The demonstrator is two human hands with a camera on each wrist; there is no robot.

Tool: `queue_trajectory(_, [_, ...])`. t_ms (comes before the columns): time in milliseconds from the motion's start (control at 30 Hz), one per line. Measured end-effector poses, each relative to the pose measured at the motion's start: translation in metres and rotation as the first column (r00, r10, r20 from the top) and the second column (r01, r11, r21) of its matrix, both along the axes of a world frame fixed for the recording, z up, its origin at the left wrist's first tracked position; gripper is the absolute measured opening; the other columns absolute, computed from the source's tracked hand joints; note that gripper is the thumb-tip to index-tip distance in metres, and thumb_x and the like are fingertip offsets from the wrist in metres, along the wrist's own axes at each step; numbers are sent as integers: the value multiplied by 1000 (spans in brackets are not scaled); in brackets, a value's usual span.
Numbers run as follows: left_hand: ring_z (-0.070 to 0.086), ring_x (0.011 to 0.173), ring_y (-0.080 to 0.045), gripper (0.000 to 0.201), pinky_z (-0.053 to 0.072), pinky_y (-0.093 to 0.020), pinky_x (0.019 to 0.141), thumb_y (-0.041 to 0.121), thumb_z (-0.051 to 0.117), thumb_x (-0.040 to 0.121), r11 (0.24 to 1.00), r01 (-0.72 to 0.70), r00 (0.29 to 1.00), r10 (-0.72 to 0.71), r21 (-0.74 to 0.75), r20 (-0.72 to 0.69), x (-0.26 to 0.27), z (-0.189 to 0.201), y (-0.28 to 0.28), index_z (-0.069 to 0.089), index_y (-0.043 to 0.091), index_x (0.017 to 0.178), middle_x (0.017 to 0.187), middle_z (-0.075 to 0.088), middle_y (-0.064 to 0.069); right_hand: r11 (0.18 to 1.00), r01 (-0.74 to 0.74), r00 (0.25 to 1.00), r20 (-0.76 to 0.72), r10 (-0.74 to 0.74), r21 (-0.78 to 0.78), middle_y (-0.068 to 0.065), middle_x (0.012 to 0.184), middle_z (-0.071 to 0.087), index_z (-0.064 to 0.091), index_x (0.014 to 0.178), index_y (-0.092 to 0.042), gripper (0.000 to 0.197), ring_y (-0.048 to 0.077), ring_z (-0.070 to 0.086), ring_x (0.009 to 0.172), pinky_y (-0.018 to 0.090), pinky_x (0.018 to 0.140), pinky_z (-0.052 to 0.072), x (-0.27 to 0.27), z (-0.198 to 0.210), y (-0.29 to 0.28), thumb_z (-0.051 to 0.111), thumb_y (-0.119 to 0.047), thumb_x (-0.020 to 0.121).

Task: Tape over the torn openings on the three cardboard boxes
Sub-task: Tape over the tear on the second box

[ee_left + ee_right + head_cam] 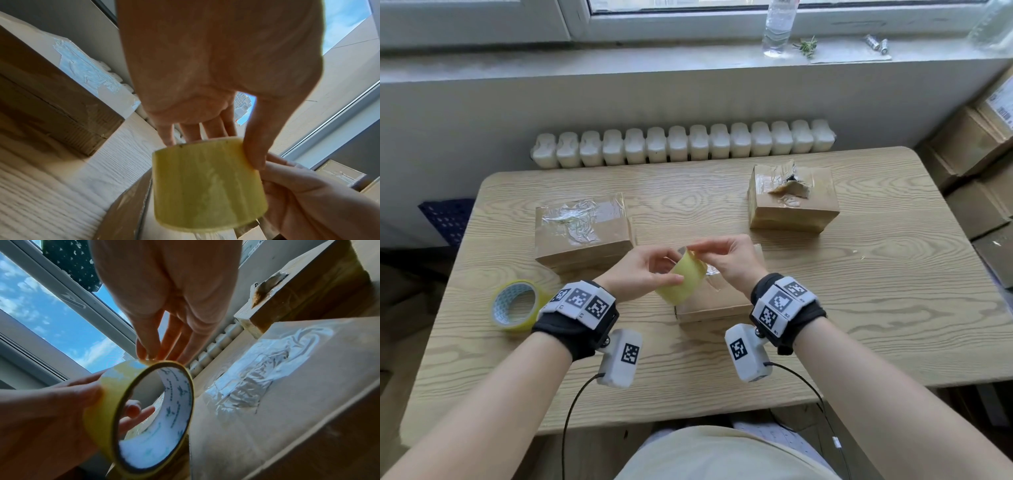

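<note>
My left hand (654, 270) grips a yellow tape roll (683, 282) above the middle cardboard box (710, 305), with the thumb on its outer face and fingers in the core. My right hand (697, 251) pinches the tape's loose end at the top of the roll (144, 410). The middle box (267, 378) has wrinkled clear tape on its top. The left box (582, 229) also has a taped top. The far right box (792, 200) shows a torn opening with a raised flap. In the left wrist view the roll (207, 183) fills the centre.
A second yellow tape roll (517, 305) lies on the wooden table (859, 308), by my left wrist. A radiator (685, 144) runs behind the table's far edge. Stacked cartons (979, 154) stand at the right, and a water bottle (779, 27) is on the windowsill.
</note>
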State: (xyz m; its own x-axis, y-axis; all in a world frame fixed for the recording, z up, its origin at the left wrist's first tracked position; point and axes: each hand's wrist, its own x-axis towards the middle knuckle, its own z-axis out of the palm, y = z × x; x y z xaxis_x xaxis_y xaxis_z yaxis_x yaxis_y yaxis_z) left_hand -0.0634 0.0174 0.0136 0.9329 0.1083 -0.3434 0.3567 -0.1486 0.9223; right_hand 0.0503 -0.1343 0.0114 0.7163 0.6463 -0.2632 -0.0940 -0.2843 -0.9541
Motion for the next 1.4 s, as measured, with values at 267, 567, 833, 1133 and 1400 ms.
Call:
queue_trajectory(267, [68, 90, -22, 17, 51, -36, 89, -9, 62, 82, 989, -149, 988, 148, 22, 37, 6, -5, -11, 47, -8, 89, 95, 69, -23, 992, 90, 922, -383, -48, 92, 12, 98, 68, 56, 119, 7, 35, 18, 68, 84, 27, 76, 57, 8, 6, 4, 64, -5, 87])
queue_trajectory(567, [63, 74, -15, 9, 52, -34, 73, 11, 65, 86, 969, -71, 992, 43, 235, 122, 17, -1, -25, 73, 11, 90, 81, 72, -9, 978, 152, 879, -471, -68, 142, 13, 84, 60, 55, 104, 1, 20, 23, 58, 72, 33, 65, 48, 3, 21, 14, 61, 4, 84])
queue_trajectory(833, [50, 55, -14, 15, 43, -32, 60, 15, 65, 86, 853, -49, 983, -51, 520, 177, 22, -4, -31, 68, 7, 73, 60, 60, 0, 980, 163, 889, -448, -96, 112, 5, 68, 51, 54, 76, -8, 14, 16, 47, 60, 27, 54, 37, 4, 27, 12, 51, 3, 84])
queue_trajectory(1133, [46, 55, -15, 11, 37, -27, 56, 16, 64, 86, 782, -28, 979, -105, 623, 175, 23, -5, -33, 71, 8, 81, 61, 56, 2, 980, 150, 873, -483, -71, 127, 9, 74, 53, 54, 88, -3, 19, 20, 50, 64, 30, 55, 39, 4, 26, 11, 51, -3, 69])
queue_trajectory(1400, [49, 57, -17, 12, 42, -30, 57, 17, 65, 86, 797, -28, 985, -82, 604, 155, 24, -1, -33, 70, 9, 79, 62, 59, 1, 972, 113, 873, -488, 1, 206, 13, 85, 59, 57, 107, 1, 38, 22, 57, 72, 29, 62, 46, 6, 25, 6, 59, -5, 69])
